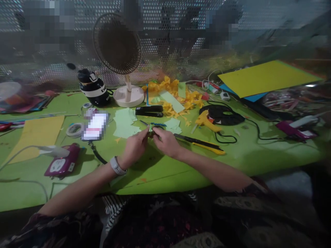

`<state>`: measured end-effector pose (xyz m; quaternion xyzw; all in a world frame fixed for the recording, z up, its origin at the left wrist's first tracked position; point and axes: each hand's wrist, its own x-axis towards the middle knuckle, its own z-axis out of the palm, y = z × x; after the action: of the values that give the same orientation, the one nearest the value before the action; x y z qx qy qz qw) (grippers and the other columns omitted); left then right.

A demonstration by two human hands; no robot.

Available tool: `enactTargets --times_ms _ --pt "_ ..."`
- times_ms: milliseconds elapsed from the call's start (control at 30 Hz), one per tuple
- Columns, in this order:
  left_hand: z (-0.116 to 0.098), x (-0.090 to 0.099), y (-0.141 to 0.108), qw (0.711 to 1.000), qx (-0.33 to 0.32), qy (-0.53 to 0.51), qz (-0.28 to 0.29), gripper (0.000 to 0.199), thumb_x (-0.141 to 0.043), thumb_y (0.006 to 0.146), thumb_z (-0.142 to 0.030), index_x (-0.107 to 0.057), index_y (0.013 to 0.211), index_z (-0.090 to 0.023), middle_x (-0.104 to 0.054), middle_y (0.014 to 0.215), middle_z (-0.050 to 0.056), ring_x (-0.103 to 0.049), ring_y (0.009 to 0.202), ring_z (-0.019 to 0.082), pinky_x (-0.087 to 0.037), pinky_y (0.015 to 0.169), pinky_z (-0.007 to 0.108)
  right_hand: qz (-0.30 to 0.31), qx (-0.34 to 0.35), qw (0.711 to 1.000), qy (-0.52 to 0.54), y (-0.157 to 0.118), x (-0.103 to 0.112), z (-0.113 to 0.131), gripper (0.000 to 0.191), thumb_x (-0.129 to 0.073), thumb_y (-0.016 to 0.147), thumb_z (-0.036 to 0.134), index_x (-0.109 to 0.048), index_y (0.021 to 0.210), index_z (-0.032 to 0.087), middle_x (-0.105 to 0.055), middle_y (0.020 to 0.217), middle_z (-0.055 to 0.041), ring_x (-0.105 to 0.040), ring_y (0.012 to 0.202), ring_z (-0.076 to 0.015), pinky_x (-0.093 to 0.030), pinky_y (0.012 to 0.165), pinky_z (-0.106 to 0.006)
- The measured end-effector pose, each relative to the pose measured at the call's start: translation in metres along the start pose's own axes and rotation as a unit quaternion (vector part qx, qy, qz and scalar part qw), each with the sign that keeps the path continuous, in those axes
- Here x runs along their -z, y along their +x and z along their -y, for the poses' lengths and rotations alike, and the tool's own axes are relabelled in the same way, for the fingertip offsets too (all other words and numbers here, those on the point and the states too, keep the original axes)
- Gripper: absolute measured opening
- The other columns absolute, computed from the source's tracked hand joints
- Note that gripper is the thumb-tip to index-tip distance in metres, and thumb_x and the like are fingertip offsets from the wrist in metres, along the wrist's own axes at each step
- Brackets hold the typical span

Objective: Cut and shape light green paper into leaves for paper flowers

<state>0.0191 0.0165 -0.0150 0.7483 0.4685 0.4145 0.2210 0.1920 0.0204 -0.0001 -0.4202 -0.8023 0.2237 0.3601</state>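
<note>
Both hands meet above the middle of the green table [165, 172], their fingertips together around a small green piece [150, 128]. My left hand [136, 146] has its fingers pinched on it from the left side. From the right, my right hand [167, 141] presses on the same piece with bent fingers. A dark blue twisted strip [158, 124] shows just behind the fingertips. Pale green paper pieces [125, 124] lie beyond my left hand, and a black stapler [149, 111] rests behind both hands. The yellow and black cutter [207, 146] lies right of my right hand.
A fan [129, 96], a dark bottle [95, 91] and yellow paper flowers [168, 86] stand or lie at the back. At left are a phone [95, 126], tape [74, 130] and a purple power strip [63, 162]. A yellow glue gun [208, 122] with its cord lies at right.
</note>
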Motion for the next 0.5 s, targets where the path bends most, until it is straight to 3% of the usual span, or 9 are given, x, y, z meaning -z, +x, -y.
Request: enactTargets --times_ms 100,233,367,500 --pt "0.003 -0.008 -0.004 0.998 -0.055 -0.001 0.004 0.052 -0.050 0.093 -0.021 -0.050 0.145 -0.021 -0.062 0.138 0.014 -0.058 0.128 0.031 -0.045 0.109 0.046 0.043 0.008 0.998 0.044 -0.005 0.002 0.008 0.046 -0.046 0.089 0.019 -0.054 0.134 0.014 -0.068 0.119 -0.0149 -0.065 0.105 -0.0266 -0.052 0.091 -0.040" --pt "0.005 -0.015 -0.010 0.986 -0.155 0.051 0.022 0.079 -0.048 0.093 -0.016 -0.008 0.161 -0.025 -0.023 0.166 0.013 -0.023 0.152 0.031 -0.022 0.124 0.052 0.111 0.034 0.989 0.087 -0.011 0.007 0.020 0.075 -0.049 0.096 0.046 -0.022 0.158 0.015 -0.041 0.155 -0.0181 -0.031 0.148 -0.0311 -0.030 0.119 -0.050" --pt "-0.001 -0.012 -0.014 0.979 -0.186 0.068 0.047 0.089 -0.050 0.095 -0.024 0.011 0.159 -0.032 0.001 0.169 0.007 -0.007 0.154 0.032 -0.015 0.125 0.054 0.145 0.061 0.986 0.063 -0.013 0.007 0.025 0.109 -0.046 0.089 0.072 0.009 0.159 0.010 -0.004 0.167 -0.0228 -0.001 0.155 -0.0337 -0.013 0.123 -0.056" --pt "-0.011 -0.009 -0.015 0.980 -0.183 0.067 0.042 0.092 -0.051 0.095 -0.029 0.016 0.158 -0.031 0.010 0.169 0.005 0.001 0.153 0.033 -0.013 0.125 0.055 0.147 0.091 0.985 0.023 -0.013 0.005 0.022 0.119 -0.044 0.087 0.077 0.029 0.154 0.010 0.015 0.166 -0.0209 0.013 0.154 -0.0315 -0.004 0.124 -0.056"
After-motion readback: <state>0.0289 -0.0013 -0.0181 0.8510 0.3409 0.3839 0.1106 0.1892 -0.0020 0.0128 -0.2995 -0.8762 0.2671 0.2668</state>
